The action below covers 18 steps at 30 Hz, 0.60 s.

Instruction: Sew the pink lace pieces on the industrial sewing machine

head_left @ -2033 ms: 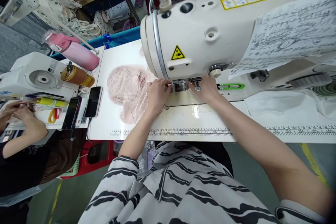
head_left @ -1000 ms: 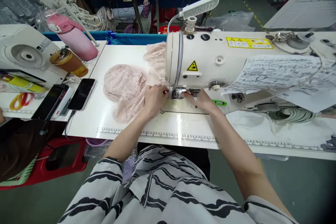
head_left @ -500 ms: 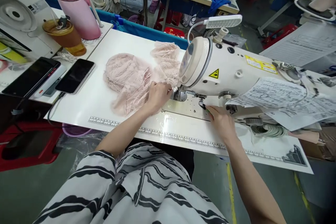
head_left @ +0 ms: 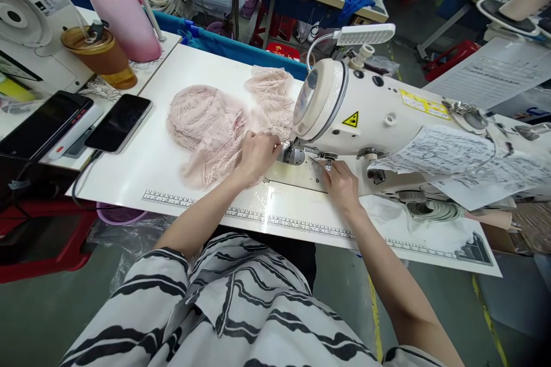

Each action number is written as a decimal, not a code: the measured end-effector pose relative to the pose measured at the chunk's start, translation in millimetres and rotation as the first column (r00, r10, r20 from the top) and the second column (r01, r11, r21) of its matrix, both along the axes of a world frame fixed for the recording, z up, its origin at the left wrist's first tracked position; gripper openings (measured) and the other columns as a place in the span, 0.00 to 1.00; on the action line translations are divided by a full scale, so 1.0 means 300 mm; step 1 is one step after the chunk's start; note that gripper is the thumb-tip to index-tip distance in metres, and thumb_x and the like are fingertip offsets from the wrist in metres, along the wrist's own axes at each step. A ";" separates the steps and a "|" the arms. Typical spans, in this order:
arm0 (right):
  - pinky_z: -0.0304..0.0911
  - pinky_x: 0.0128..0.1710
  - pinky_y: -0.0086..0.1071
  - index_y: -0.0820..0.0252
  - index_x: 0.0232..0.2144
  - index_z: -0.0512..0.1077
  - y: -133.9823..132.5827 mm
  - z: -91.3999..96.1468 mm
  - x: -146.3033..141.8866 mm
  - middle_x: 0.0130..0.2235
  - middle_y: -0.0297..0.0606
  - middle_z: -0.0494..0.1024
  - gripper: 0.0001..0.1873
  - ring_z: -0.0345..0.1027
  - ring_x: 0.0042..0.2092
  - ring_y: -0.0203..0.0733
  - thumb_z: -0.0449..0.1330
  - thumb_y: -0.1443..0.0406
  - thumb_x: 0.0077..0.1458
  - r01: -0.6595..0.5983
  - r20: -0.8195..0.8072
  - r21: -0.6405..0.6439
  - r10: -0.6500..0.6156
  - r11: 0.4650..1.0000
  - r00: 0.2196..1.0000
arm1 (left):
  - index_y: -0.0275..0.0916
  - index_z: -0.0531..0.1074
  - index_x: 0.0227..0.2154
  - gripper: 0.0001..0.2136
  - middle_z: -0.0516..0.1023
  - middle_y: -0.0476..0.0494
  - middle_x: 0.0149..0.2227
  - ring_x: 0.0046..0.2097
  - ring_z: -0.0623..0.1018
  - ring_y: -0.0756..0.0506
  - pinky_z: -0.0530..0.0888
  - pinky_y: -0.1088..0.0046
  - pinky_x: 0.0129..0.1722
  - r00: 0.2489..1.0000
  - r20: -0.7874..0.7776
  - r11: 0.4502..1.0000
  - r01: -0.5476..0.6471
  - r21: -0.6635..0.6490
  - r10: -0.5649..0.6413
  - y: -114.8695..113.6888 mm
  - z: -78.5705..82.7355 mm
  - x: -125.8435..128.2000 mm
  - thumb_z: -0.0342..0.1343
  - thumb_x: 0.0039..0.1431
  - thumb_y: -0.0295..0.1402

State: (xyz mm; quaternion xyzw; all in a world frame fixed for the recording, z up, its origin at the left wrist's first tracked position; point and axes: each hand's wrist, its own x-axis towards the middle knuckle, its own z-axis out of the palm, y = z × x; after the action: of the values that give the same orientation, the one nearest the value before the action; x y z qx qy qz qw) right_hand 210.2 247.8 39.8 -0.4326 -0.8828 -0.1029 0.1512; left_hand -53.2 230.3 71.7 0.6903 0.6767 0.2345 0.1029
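Note:
A pale pink lace fabric (head_left: 210, 126) lies bunched on the white sewing table (head_left: 172, 183), left of the cream sewing machine (head_left: 365, 114). My left hand (head_left: 256, 155) rests on the fabric's right edge, fingers curled and pinching the lace close to the presser foot (head_left: 295, 155). My right hand (head_left: 340, 183) lies on the machine bed just right of the needle area, fingers bent, tips by a small metal part under the machine head; what they hold, if anything, is hidden.
Two dark phones (head_left: 118, 123) lie at the table's left edge beside a pink bottle (head_left: 118, 8) and an amber cup (head_left: 101, 57). Printed papers (head_left: 447, 160) hang over the machine arm. A ruler strip (head_left: 258, 218) runs along the front edge. Other sewing tables stand behind.
My head pulled back and turned right, so the view widened. My right hand slid left, back toward the needle. My left hand kept its hold on the lace.

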 end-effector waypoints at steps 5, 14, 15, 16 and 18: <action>0.67 0.42 0.36 0.58 0.50 0.77 -0.003 -0.001 -0.054 0.45 0.44 0.81 0.21 0.72 0.45 0.45 0.47 0.74 0.65 -0.061 0.044 -0.036 0.063 0.997 0.997 | 0.41 0.77 0.32 0.12 0.82 0.43 0.35 0.39 0.78 0.41 0.62 0.60 0.47 1.000 0.005 1.000 0.000 0.001 0.000 0.002 -0.006 0.001 0.49 0.66 0.31; 0.61 0.31 0.33 0.56 0.53 0.76 0.009 -0.004 -0.157 0.50 0.40 0.81 0.23 0.72 0.50 0.45 0.50 0.76 0.64 -0.150 0.123 -0.102 0.162 0.983 0.979 | 0.41 0.78 0.34 0.12 0.82 0.43 0.37 0.40 0.78 0.41 0.62 0.61 0.48 1.000 -0.014 1.000 0.005 -0.013 -0.005 0.002 -0.001 0.005 0.49 0.67 0.31; 0.60 0.29 0.33 0.55 0.53 0.76 0.010 -0.005 -0.161 0.50 0.39 0.81 0.23 0.72 0.51 0.44 0.51 0.77 0.63 -0.148 0.126 -0.108 0.161 0.983 0.979 | 0.41 0.78 0.34 0.12 0.82 0.43 0.37 0.40 0.78 0.41 0.62 0.61 0.48 1.000 -0.016 1.000 0.003 -0.016 -0.004 0.001 0.000 0.005 0.49 0.67 0.32; 0.60 0.29 0.32 0.55 0.54 0.76 0.012 -0.006 -0.164 0.50 0.39 0.81 0.24 0.72 0.50 0.44 0.51 0.77 0.63 -0.139 0.128 -0.111 0.153 0.984 0.980 | 0.41 0.78 0.35 0.12 0.82 0.43 0.37 0.40 0.78 0.41 0.62 0.61 0.48 1.000 -0.019 1.000 0.002 -0.018 -0.003 0.001 0.001 0.006 0.49 0.67 0.32; 0.61 0.30 0.33 0.55 0.54 0.76 0.019 -0.008 -0.167 0.52 0.40 0.81 0.25 0.73 0.48 0.44 0.50 0.77 0.62 -0.102 0.130 -0.110 0.116 0.989 0.985 | 0.41 0.78 0.35 0.12 0.82 0.42 0.37 0.40 0.78 0.41 0.62 0.61 0.48 1.000 -0.023 1.000 0.003 -0.022 -0.003 0.001 0.001 0.007 0.49 0.68 0.32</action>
State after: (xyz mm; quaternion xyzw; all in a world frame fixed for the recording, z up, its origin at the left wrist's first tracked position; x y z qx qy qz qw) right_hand 160.0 253.4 37.5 -0.3827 -0.9176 -0.0779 0.0737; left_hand -51.2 230.6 72.1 0.6928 0.6793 0.2191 0.1031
